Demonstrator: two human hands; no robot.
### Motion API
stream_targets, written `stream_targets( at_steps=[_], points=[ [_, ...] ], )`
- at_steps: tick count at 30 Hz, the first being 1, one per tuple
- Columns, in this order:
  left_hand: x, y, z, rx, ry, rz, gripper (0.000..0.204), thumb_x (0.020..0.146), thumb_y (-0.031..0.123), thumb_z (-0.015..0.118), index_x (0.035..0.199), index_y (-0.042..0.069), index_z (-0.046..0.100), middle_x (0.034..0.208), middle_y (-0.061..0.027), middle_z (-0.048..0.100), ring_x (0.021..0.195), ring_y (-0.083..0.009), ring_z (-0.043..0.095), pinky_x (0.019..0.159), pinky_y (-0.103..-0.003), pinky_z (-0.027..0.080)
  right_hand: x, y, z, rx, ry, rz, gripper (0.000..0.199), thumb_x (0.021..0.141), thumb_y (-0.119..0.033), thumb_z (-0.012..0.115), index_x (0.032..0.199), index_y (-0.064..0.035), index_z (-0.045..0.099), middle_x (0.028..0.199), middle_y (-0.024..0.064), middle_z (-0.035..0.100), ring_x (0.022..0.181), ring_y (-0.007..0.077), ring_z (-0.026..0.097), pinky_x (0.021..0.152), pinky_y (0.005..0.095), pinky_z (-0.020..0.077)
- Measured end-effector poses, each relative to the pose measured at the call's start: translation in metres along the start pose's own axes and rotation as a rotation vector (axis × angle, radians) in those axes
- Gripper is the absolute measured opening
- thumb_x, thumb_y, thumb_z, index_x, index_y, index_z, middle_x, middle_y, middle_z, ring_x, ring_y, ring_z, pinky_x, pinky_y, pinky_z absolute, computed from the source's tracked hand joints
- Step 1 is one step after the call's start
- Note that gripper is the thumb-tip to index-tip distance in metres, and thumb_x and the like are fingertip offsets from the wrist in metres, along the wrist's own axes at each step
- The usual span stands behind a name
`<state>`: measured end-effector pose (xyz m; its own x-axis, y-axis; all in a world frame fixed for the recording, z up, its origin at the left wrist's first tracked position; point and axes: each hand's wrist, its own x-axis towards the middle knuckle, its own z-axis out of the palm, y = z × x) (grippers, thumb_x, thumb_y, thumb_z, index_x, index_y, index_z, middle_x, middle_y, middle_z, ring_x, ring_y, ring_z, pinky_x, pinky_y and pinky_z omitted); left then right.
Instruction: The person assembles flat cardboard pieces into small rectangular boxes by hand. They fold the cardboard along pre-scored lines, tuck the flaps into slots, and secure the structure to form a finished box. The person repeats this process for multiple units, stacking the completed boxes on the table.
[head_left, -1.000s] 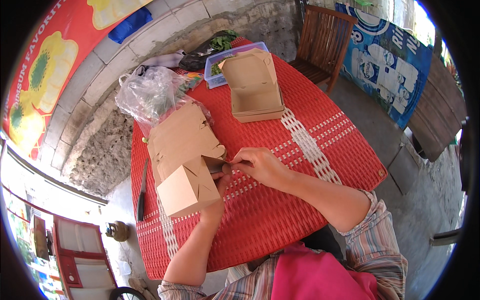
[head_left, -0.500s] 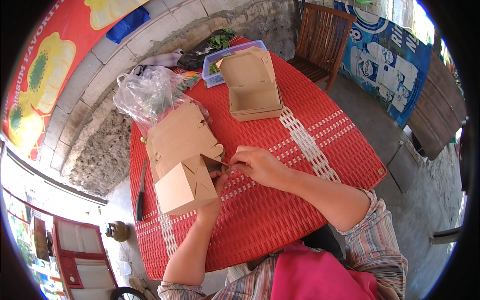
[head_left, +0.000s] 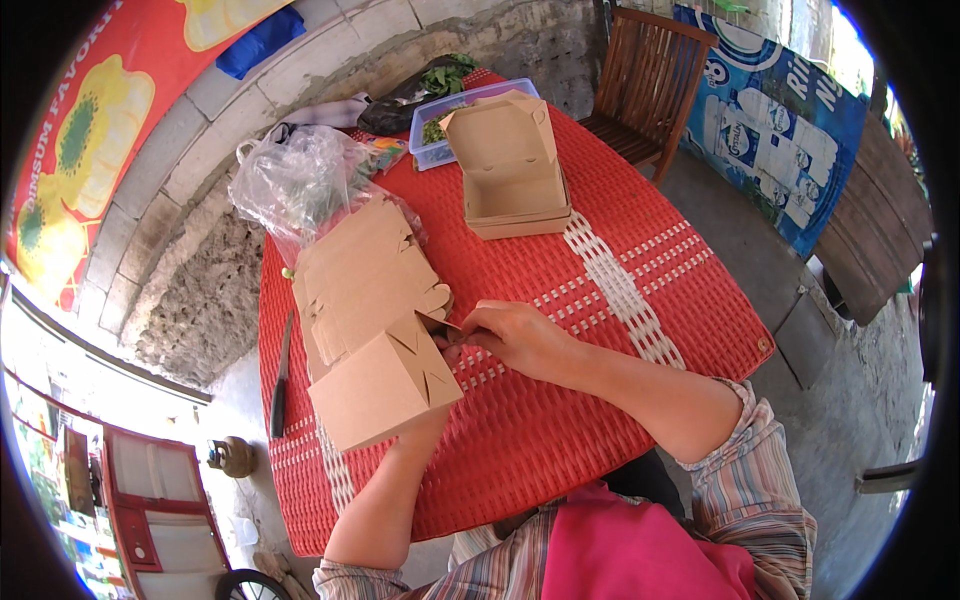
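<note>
A brown cardboard food box [head_left: 375,390], partly folded, is tilted up over the left part of the table. My left hand [head_left: 426,428] supports it from behind and below; most of that hand is hidden by the box, with fingertips showing at its right side. With thumb and fingers closed, my right hand [head_left: 512,338] pinches a flap at the box's right end. Beyond it lies flat, unfolded cardboard [head_left: 360,262] with cut tabs. Farther back, a folded cardboard box [head_left: 515,200] stands with its lid raised.
The table has a red woven cover [head_left: 560,420] with white bands. At its left edge lies a knife [head_left: 280,390] with a dark handle. Toward the back are a clear plastic bag [head_left: 300,185] and a blue tub [head_left: 432,153] of greens. A wooden chair [head_left: 650,90] stands behind.
The box in my hands has shifted right and turned, so its end faces more to the right and covers more of my left hand. My right hand has dipped slightly, still pinching the flap.
</note>
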<state>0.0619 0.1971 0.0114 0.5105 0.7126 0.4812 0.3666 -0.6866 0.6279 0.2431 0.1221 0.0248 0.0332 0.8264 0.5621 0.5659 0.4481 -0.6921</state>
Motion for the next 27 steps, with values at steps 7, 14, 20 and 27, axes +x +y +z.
stream_targets(
  at_steps=[7,14,20,27],
  points=[
    [-0.009,0.006,-0.003,0.02,0.043,0.156,0.008,0.092,0.004,0.069,0.099,0.002,0.066,0.095,-0.0044,0.067,0.087,-0.0138,0.063,0.078,-0.028,0.051,-0.003,-0.002,0.005,-0.012,-0.001,0.046,0.01,0.089,-0.003,0.063,0.098,0.0014,0.064,0.092,0.0177,0.064,0.09,0.0374,0.065,0.078,0.0436,0.0519],
    [-0.005,0.003,-0.009,-0.283,0.036,0.055,0.013,0.093,-0.001,0.066,0.105,0.001,0.063,0.098,-0.0068,0.067,0.091,-0.0164,0.065,0.076,-0.03,0.054,0.0,0.0,0.003,0.061,0.033,0.025,0.012,0.089,0.001,0.065,0.1,0.0017,0.064,0.091,0.0168,0.064,0.087,0.0356,0.065,0.074,0.0414,0.0515],
    [0.002,-0.004,-0.016,-0.02,-0.023,0.141,0.01,0.091,0.001,0.07,0.101,0.0,0.068,0.093,-0.0083,0.069,0.084,-0.0168,0.067,0.073,-0.031,0.054,-0.001,-0.003,0.004,-0.021,0.017,-0.027,0.012,0.088,0.001,0.065,0.1,0.0023,0.064,0.091,0.0168,0.064,0.086,0.0353,0.065,0.074,0.0418,0.0517],
    [0.01,0.013,-0.02,-0.012,-0.03,0.304,0.012,0.085,0.0,0.074,0.097,0.002,0.07,0.092,-0.0087,0.07,0.081,-0.0196,0.066,0.072,-0.032,0.053,-0.004,-0.006,0.006,-0.043,0.03,-0.039,0.013,0.086,0.001,0.064,0.099,0.0035,0.063,0.091,0.0171,0.063,0.086,0.0366,0.065,0.073,0.0428,0.0522]
  ],
)
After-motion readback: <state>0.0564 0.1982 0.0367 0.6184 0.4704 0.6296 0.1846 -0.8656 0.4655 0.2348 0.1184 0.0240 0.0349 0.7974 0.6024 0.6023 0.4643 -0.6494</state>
